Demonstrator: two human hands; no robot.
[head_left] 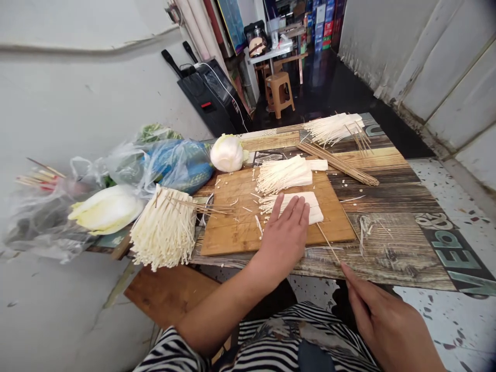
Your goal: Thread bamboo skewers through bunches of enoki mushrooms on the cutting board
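My left hand (287, 232) lies flat, fingers stretched out, on a bunch of enoki mushrooms (310, 204) on the wooden cutting board (228, 227). Between the thumb and fingers of my right hand (383, 305) is a thin wooden skewer (328, 243). Its far end meets the cut edge of the pressed bunch; how deep the tip goes is hidden. Just behind lies another enoki bunch (290, 173), its stem ends to the right. Loose mushroom bits are scattered over the board.
Bare skewers (341, 163) lie in a bundle right of the board. Skewered enoki rests at the far end (335, 128) and at the left table edge (165, 227). Napa cabbages (106, 209), plastic bags (174, 163) and a white wall stand on the left.
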